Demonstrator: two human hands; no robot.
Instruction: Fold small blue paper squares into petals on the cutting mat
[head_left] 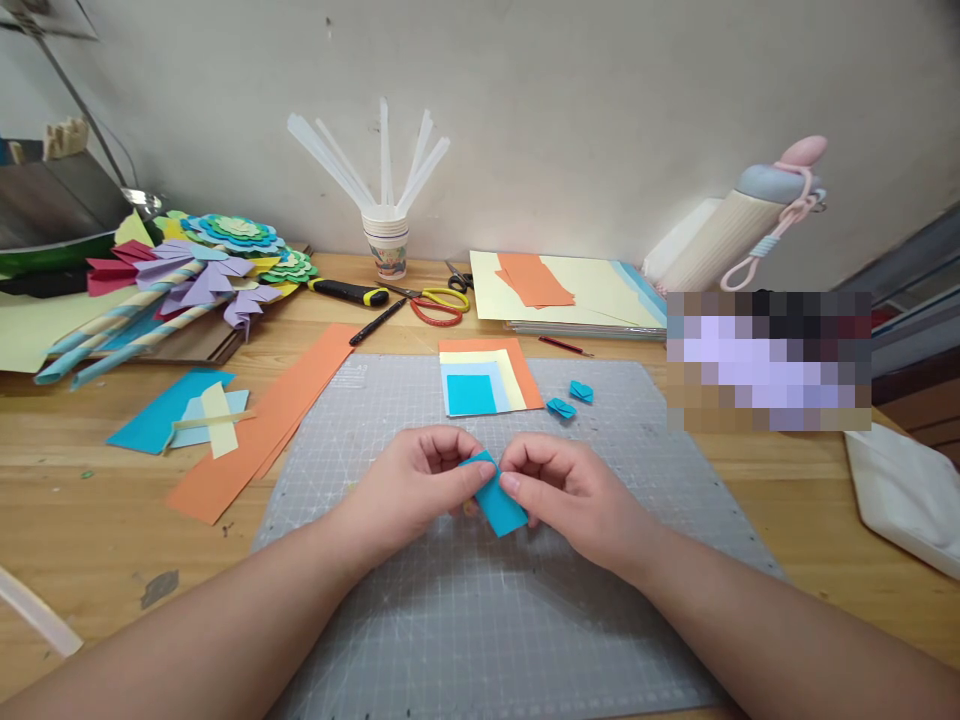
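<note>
Both hands hold a small blue piece of paper (pixel 504 508) above the grey cutting mat (pixel 480 620). My left hand (pixel 431 480) is closed, its thumb and fingers pinching the upper left end. My right hand (pixel 574 490) pinches the paper's right edge between thumb and fingers. The paper is a narrow rectangle, tilted; whether it is folded I cannot tell. Beyond the hands lies a stack of paper squares (pixel 525 372) in orange, yellow, light blue and blue. To its right sit two small folded blue paper pieces (pixel 581 391).
Orange strips (pixel 232 460) and paper scraps (pixel 214 420) lie left of the mat. Behind are scissors (pixel 439 305), a utility knife (pixel 349 292), a black pen (pixel 377 322) and a paper cup (pixel 386 250) of white strips. Paper flowers (pixel 210 270) fill the back left; a bottle (pixel 739 230) leans at right.
</note>
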